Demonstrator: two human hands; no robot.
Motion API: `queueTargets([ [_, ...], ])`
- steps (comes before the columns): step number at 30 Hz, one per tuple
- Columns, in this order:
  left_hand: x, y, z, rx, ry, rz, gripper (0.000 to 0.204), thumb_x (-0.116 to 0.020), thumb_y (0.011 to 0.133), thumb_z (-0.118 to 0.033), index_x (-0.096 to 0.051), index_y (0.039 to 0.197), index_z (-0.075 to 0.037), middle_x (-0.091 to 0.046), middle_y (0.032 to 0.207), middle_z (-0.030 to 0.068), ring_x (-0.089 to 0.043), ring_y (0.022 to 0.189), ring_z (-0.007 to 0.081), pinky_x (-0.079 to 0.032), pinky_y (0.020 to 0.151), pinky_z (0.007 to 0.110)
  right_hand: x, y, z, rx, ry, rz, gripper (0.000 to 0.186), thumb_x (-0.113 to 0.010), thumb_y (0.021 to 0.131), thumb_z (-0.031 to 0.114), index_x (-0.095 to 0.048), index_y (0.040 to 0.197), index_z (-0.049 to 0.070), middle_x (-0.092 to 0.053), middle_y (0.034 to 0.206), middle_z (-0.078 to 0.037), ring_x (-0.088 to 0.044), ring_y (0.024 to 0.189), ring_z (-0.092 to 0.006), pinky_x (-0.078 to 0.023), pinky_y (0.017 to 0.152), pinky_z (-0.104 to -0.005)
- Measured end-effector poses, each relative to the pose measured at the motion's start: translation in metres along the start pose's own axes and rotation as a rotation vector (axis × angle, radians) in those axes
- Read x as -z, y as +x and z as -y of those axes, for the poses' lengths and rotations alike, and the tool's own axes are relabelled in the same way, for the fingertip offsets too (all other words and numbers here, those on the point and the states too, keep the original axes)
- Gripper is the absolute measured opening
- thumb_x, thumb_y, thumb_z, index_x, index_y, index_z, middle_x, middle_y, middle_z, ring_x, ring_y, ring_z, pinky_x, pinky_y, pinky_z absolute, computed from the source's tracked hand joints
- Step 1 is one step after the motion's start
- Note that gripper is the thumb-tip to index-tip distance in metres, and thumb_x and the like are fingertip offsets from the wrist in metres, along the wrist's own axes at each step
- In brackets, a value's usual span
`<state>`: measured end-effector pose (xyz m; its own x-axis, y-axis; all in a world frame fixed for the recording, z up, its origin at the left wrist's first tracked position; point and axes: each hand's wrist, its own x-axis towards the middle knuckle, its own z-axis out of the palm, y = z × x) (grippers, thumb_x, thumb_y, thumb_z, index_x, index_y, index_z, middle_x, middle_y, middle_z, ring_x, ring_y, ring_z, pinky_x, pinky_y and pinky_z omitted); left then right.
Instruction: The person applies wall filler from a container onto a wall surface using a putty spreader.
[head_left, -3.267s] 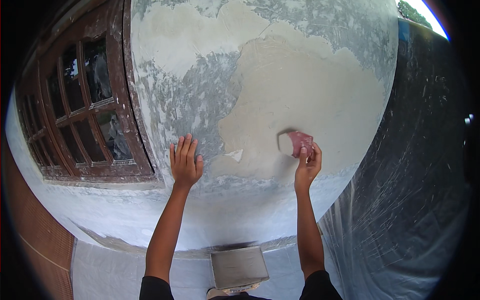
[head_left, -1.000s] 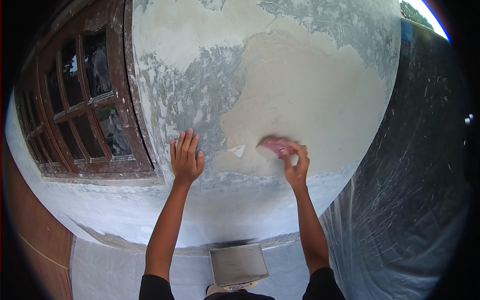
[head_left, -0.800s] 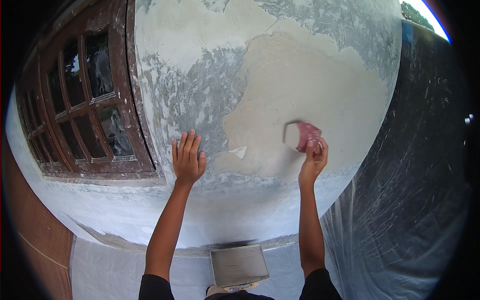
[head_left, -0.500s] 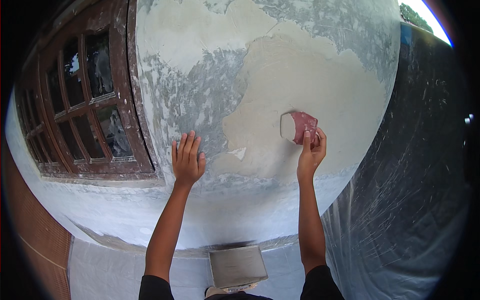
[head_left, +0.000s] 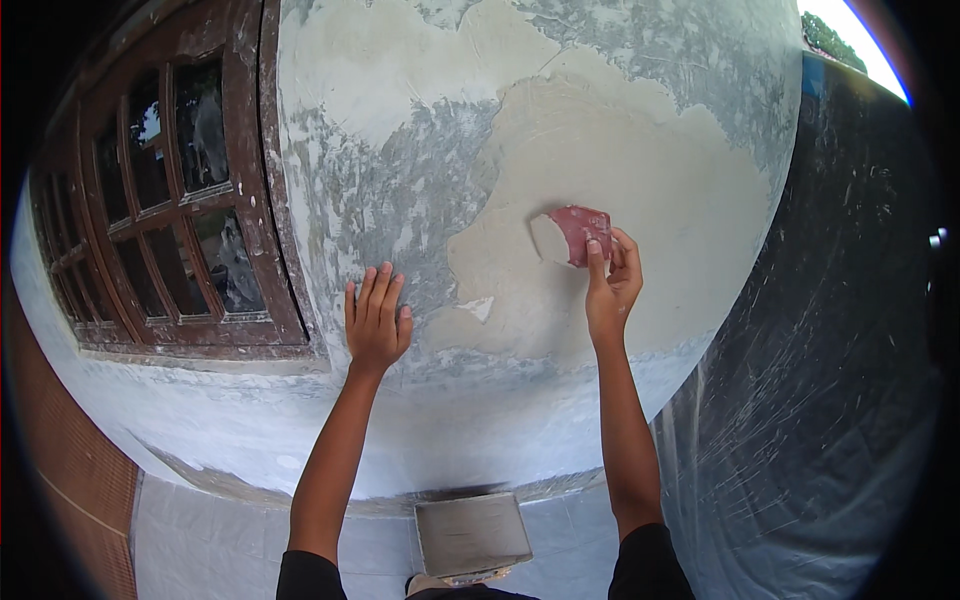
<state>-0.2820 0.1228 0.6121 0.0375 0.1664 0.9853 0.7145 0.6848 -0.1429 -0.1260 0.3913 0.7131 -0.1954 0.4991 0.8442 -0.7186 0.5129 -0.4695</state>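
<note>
My right hand (head_left: 613,290) grips a red putty scraper (head_left: 586,232) between thumb and fingers. Pale putty (head_left: 549,241) coats the scraper's left end, which is at the wall within a wide, smooth beige patch (head_left: 640,150). To the left, my left hand (head_left: 376,325) lies flat with fingers stretched upward on the grey, mottled part of the wall (head_left: 400,180). It holds nothing. Between the two hands, a small whitish flake-shaped spot (head_left: 478,308) shows at the lower left border of the beige patch.
A brown wooden window (head_left: 190,215) with several panes is left of my left hand. Dark plastic sheeting (head_left: 800,400) hangs at the right. Below, a rectangular grey-topped container (head_left: 473,533) stands near my body on the sheet-covered floor (head_left: 250,535).
My right hand has moved the scraper a little left and up across the beige patch, tilting it. The left hand stays in place on the wall.
</note>
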Motion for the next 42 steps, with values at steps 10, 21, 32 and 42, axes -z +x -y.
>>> queueTargets([
  [10,0.001,-0.002,0.001,-0.019,-0.007,0.031,0.045,-0.049,0.095,-0.020,-0.050,0.139,-0.008,-0.048,0.148,0.0114,-0.037,0.143,0.0286,-0.019,0.120,0.051,0.014,0.012,-0.006,0.008,0.087,-0.127,0.026,-0.066,0.096,0.009,-0.057,0.119,0.000,-0.065,0.108,-0.007,-0.060,0.102,-0.0139,-0.045,0.092,-0.0269],
  [21,-0.001,-0.002,0.000,-0.006,-0.007,0.018,0.044,-0.051,0.094,-0.019,-0.053,0.137,-0.009,-0.049,0.147,0.0094,-0.040,0.141,0.0266,-0.022,0.119,0.050,0.008,0.004,-0.016,0.029,0.041,-0.006,0.025,-0.067,0.095,0.009,-0.057,0.117,0.001,-0.064,0.109,-0.007,-0.059,0.106,-0.0138,-0.041,0.096,-0.0264],
  [32,0.000,-0.002,0.000,0.006,-0.005,0.007,0.044,-0.053,0.092,-0.020,-0.056,0.135,-0.010,-0.051,0.146,0.0076,-0.043,0.140,0.0248,-0.023,0.119,0.048,0.011,0.001,-0.008,-0.019,0.034,-0.109,0.024,-0.068,0.094,0.011,-0.059,0.115,0.003,-0.066,0.104,-0.005,-0.058,0.098,-0.0118,-0.041,0.092,-0.0267],
  [42,0.000,-0.001,0.000,0.010,-0.008,0.013,0.045,-0.053,0.092,-0.020,-0.056,0.136,-0.011,-0.051,0.147,0.0073,-0.042,0.140,0.0241,-0.023,0.119,0.048,0.010,-0.008,-0.002,0.024,-0.032,-0.010,0.025,-0.067,0.095,0.010,-0.058,0.116,0.002,-0.064,0.101,-0.005,-0.057,0.096,-0.0115,-0.042,0.090,-0.0263],
])
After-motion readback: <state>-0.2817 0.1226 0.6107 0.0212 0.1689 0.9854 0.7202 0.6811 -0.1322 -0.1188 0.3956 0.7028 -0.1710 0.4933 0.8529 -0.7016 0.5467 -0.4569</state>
